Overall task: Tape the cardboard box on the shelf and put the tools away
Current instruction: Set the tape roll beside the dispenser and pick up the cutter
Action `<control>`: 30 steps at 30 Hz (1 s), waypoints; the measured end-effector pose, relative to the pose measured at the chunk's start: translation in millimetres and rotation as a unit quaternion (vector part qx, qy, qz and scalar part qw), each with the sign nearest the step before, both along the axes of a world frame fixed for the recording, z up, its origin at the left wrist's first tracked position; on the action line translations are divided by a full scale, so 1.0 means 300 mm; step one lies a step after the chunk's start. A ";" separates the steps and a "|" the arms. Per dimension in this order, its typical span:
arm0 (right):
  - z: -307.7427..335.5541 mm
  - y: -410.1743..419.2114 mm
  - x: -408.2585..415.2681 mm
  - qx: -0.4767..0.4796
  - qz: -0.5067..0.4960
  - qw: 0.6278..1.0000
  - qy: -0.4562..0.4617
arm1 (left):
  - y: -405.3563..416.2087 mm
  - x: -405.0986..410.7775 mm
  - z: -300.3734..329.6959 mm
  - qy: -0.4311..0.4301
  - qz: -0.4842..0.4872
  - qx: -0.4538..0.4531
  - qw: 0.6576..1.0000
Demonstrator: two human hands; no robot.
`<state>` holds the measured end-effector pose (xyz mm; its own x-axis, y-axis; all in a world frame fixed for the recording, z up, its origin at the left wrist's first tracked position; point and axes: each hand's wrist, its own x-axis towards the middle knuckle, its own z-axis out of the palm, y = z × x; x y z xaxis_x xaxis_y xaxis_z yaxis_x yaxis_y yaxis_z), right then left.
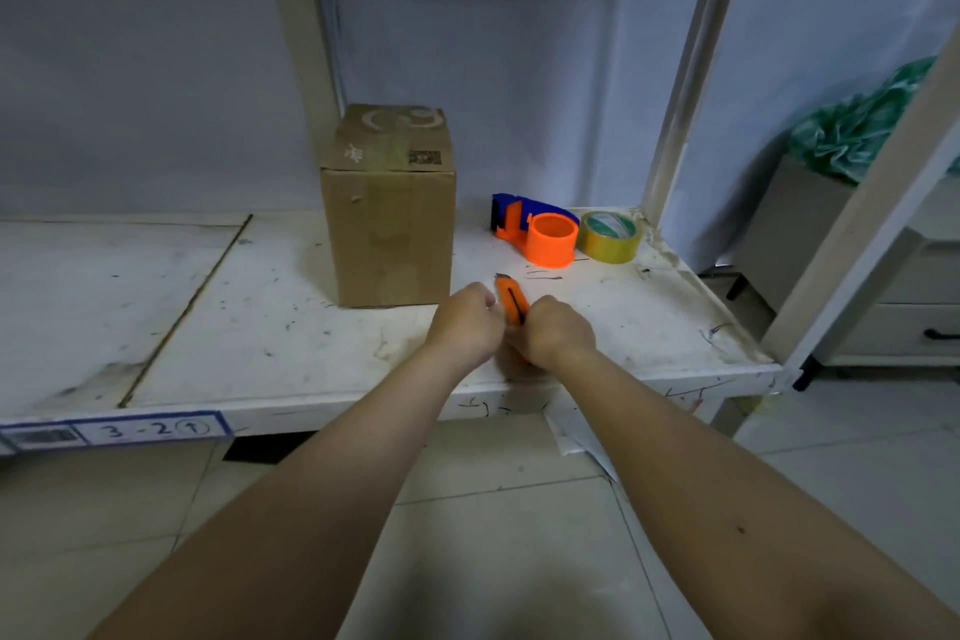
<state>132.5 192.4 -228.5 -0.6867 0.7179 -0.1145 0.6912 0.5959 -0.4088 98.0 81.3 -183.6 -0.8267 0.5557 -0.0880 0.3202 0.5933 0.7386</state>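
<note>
A closed cardboard box (388, 208) stands upright on the white shelf (208, 327), with tape across its top. To its right lie an orange and blue tape dispenser (537, 229) and a yellowish tape roll (612, 237). My right hand (558, 333) grips an orange utility knife (511, 301), its short blade tip pointing away from me. My left hand (465, 320) is curled against the knife's left side, fingers closed; whether it grips the knife is hidden.
White shelf posts (685, 83) rise at the back right corner. A label reading 3-2 (135, 429) is on the shelf's front edge. Beyond the shelf at right stand a drawer cabinet (909, 322) and a green plastic bag (857, 130). Tiled floor lies below.
</note>
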 end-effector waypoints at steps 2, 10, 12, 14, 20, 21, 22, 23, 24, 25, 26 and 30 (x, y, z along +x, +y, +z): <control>0.011 -0.004 0.006 -0.015 0.000 1.000 0.014 | -0.005 0.008 0.001 -0.006 0.000 -0.006 1.000; 0.058 -0.065 0.042 -0.245 0.008 0.939 0.243 | 0.004 0.025 0.015 -0.075 -0.004 -0.007 0.997; 0.074 -0.096 0.065 -0.331 0.000 0.897 0.293 | 0.001 0.025 0.012 -0.096 -0.006 0.002 0.995; 0.086 -0.123 0.086 -0.367 -0.009 0.875 0.316 | -0.003 0.026 0.006 -0.104 -0.011 0.010 0.994; 0.086 -0.147 0.107 -0.371 -0.026 0.858 0.354 | -0.009 0.027 0.005 -0.104 -0.019 0.039 0.994; 0.087 -0.148 0.107 -0.370 -0.032 0.856 0.359 | -0.009 0.028 0.008 -0.104 -0.019 0.044 0.993; 0.088 -0.147 0.106 -0.370 -0.041 0.853 0.365 | -0.010 0.030 0.011 -0.103 -0.019 0.046 0.993; 0.089 -0.147 0.106 -0.369 -0.051 0.850 0.372 | -0.010 0.032 0.013 -0.102 -0.020 0.047 0.993; 0.089 -0.146 0.105 -0.370 -0.058 0.847 0.378 | -0.010 0.033 0.013 -0.101 -0.021 0.048 0.994; 0.089 -0.147 0.106 -0.372 -0.061 0.844 0.382 | -0.009 0.032 0.013 -0.101 -0.022 0.049 0.993; 0.089 -0.147 0.105 -0.374 -0.061 0.842 0.384 | -0.009 0.032 0.011 -0.102 -0.021 0.051 0.993; 0.092 -0.157 0.099 -0.379 -0.054 0.841 0.383 | -0.006 0.028 0.006 -0.103 -0.022 0.054 0.993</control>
